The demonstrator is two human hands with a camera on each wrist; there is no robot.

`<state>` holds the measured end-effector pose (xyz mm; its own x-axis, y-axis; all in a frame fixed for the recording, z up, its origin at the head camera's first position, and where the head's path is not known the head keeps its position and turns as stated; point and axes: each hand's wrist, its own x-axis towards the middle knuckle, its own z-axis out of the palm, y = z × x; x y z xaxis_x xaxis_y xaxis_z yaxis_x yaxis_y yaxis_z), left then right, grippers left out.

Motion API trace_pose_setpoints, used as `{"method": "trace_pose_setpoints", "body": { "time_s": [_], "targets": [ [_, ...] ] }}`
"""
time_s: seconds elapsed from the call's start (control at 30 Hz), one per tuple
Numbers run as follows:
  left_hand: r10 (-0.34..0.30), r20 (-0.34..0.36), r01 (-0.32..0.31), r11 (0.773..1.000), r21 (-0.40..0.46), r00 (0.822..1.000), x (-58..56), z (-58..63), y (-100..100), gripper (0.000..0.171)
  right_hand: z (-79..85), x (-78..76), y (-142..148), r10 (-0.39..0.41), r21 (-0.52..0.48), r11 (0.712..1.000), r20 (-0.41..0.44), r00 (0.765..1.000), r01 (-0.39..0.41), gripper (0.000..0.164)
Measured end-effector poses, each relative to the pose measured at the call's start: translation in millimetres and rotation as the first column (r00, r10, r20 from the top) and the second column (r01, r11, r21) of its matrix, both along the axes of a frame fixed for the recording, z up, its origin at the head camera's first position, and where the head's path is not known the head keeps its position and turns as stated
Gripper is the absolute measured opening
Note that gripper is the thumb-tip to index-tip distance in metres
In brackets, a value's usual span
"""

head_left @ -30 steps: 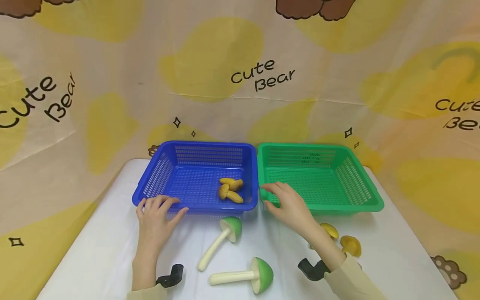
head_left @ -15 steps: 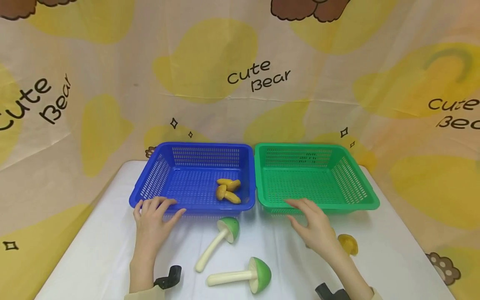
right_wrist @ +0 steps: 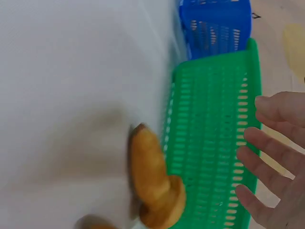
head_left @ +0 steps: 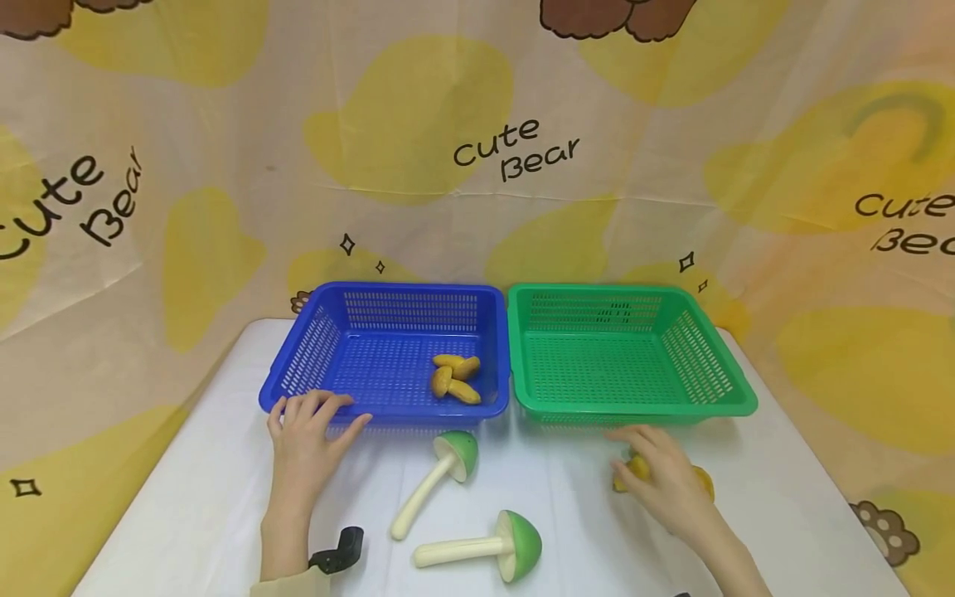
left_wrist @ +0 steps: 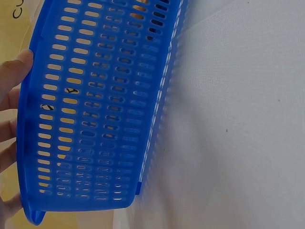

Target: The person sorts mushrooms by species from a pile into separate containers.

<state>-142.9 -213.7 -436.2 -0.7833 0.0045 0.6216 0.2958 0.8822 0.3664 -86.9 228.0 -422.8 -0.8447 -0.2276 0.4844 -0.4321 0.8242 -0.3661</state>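
My left hand point(head_left: 304, 452) rests at the front left rim of the blue basket point(head_left: 418, 413). In the left wrist view its fingers lie just past the rim, loosely bent. Two yellow-brown toy mushrooms point(head_left: 453, 388) lie inside that basket. Over the table in front of the green basket point(head_left: 634, 410), my right hand point(head_left: 664, 481) hovers with fingers spread and nothing held. Beneath it lies a yellow-brown mushroom point(right_wrist: 151, 176), partly covered by the hand in the head view. Another yellow mushroom point(head_left: 704, 482) shows beside the hand, mostly hidden.
Two green-capped mushrooms with long pale stems, an upper one point(head_left: 440, 481) and a lower one point(head_left: 485, 549), lie on the white tablecloth point(head_left: 574, 514) between the hands. The baskets stand side by side against a printed cloth backdrop point(head_left: 418, 124).
The right hand has moved right and toward the front, from the green basket's left rim to above the yellow mushrooms. The left hand keeps its place on the blue basket.
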Motion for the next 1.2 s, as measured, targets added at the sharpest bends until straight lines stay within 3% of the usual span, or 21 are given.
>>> {"method": "trace_pose_setpoints", "body": {
  "time_s": [0.3, 0.63, 1.2],
  "targets": [
    [0.007, 0.004, -0.007, 1.000, -0.003, 1.000, 0.3, 0.5, 0.2, 0.033, -24.5, 2.1, 21.0, 0.004, 0.098, 0.995, -0.028, 1.000, -0.001, 0.038],
    [0.008, 0.001, -0.008, 1.000, -0.001, 1.000, 0.0, -1.0, -0.1, 0.033, -37.5, -1.4, 31.9, -0.031, 0.250, 0.968, 0.027, 0.999, 0.023, 0.043],
    [0.003, -0.011, -0.003, 1.000, 0.002, 1.000, -0.5, -1.0, 0.5, 0.032, -39.4, -7.3, 33.7, -0.063, 0.313, 0.950, 0.155, 0.986, 0.011, 0.040]
  ]
}}
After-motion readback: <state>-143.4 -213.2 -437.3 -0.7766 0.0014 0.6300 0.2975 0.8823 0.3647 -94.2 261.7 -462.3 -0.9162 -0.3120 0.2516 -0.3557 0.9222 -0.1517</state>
